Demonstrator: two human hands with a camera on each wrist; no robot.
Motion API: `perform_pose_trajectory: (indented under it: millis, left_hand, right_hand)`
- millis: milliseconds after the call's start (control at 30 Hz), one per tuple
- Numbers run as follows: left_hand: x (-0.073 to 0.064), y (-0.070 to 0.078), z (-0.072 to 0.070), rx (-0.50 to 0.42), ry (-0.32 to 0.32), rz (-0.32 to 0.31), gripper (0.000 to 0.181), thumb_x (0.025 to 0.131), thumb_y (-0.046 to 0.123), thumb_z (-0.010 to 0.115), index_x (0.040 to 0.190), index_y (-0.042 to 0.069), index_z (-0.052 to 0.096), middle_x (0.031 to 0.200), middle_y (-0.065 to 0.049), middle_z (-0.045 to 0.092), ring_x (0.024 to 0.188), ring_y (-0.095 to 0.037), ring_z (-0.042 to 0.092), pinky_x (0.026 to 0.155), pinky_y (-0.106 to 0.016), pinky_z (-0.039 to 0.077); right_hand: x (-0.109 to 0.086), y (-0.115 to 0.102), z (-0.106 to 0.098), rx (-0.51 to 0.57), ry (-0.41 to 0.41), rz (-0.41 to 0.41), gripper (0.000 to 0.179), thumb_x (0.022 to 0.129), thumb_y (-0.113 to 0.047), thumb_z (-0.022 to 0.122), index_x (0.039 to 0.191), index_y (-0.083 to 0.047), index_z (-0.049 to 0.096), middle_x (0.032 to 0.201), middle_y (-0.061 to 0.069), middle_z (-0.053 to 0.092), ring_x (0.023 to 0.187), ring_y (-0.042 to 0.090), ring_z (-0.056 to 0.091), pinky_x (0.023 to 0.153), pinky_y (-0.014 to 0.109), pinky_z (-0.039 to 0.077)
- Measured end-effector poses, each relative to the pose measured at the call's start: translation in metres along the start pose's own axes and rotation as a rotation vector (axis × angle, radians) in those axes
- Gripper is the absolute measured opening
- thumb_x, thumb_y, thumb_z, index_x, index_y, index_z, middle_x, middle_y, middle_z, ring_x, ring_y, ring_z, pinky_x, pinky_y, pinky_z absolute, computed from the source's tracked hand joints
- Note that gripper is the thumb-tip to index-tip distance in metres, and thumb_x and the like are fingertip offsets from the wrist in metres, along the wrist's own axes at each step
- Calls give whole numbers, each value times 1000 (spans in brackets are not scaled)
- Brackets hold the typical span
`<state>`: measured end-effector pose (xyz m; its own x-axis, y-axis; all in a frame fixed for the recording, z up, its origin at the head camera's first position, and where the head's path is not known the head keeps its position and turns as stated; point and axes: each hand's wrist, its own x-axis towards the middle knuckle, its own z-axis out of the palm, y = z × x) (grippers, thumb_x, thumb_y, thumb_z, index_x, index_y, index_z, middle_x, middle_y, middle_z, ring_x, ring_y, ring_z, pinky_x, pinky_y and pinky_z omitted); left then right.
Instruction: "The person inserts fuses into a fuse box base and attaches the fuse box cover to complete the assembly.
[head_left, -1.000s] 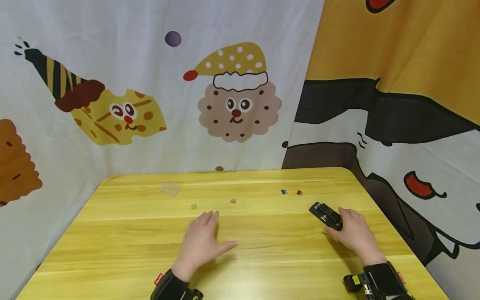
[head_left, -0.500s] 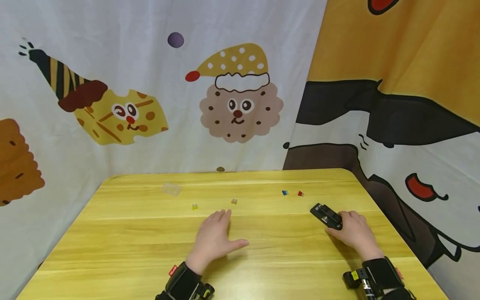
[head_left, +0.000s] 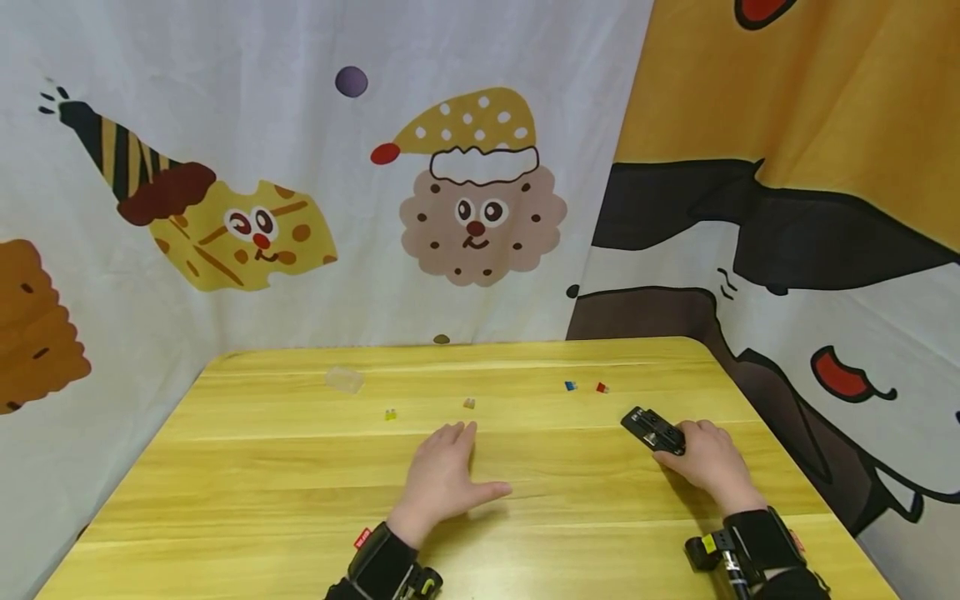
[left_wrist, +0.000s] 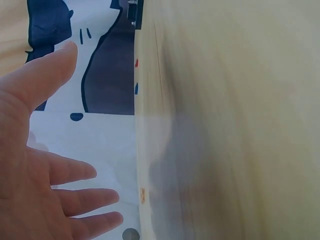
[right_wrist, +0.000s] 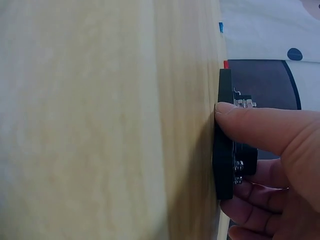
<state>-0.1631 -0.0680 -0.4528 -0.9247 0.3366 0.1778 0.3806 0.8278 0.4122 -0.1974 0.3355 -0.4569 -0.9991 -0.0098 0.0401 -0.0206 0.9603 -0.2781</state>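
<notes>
My right hand (head_left: 712, 462) grips a black fuse block (head_left: 649, 428) with metal terminals at the table's right side. In the right wrist view, the thumb presses one long side of the fuse block (right_wrist: 225, 160) and curled fingers hold the other. Whether it rests on the table cannot be told. My left hand (head_left: 441, 479) hovers over the middle with fingers spread and nothing in it. Beyond it lie a yellow blade fuse (head_left: 390, 414) and a pale, tan-looking one (head_left: 468, 403). A blue blade fuse (head_left: 571, 386) and a red blade fuse (head_left: 602, 387) lie behind the block.
A clear plastic cover (head_left: 344, 380) lies near the back left of the wooden table (head_left: 247, 500). Curtains printed with cartoon figures (head_left: 480, 217) hang behind the back edge and at both sides. Each wrist wears a black camera strap (head_left: 765, 542).
My left hand has moved to the right over the table, fingers still spread. The right hand keeps its grip on the fuse block almost in place. The view has shifted slightly.
</notes>
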Motion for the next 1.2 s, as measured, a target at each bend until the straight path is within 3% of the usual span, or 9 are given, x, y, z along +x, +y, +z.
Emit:
perform_pose_trajectory:
  millis: [233, 467, 867, 1200]
  left_hand:
    - [3, 8, 2, -32, -4, 12, 102, 74, 69, 72, 141, -4, 48, 137, -26, 52, 128, -44, 47, 105, -56, 35]
    - [6, 14, 6, -27, -7, 27, 100, 75, 67, 72, 142, -3, 48, 138, -24, 52, 128, -42, 48, 105, -55, 35]
    - [10, 20, 9, -44, -6, 30, 98, 75, 62, 76, 142, -3, 47, 139, -22, 52, 127, -37, 50, 105, -53, 37]
    - [13, 21, 9, -43, 7, 53, 98, 74, 57, 80, 143, -2, 46, 140, -20, 52, 127, -37, 50, 104, -52, 39]
  right_hand:
    - [1, 0, 0, 15, 12, -18, 63, 77, -36, 82, 111, 13, 61, 93, 22, 60, 82, 35, 56, 74, 52, 46]
    - [1, -6, 3, 25, 49, -103, 63, 74, -39, 84, 109, 10, 65, 95, 19, 64, 82, 31, 59, 74, 51, 48]
    - [2, -44, 1, 33, 47, -193, 61, 74, -41, 85, 111, 3, 67, 98, 13, 64, 84, 27, 58, 74, 47, 48]
    - [0, -76, -1, 51, 79, -327, 53, 72, -35, 86, 109, -1, 69, 100, 10, 65, 85, 23, 59, 74, 41, 48]
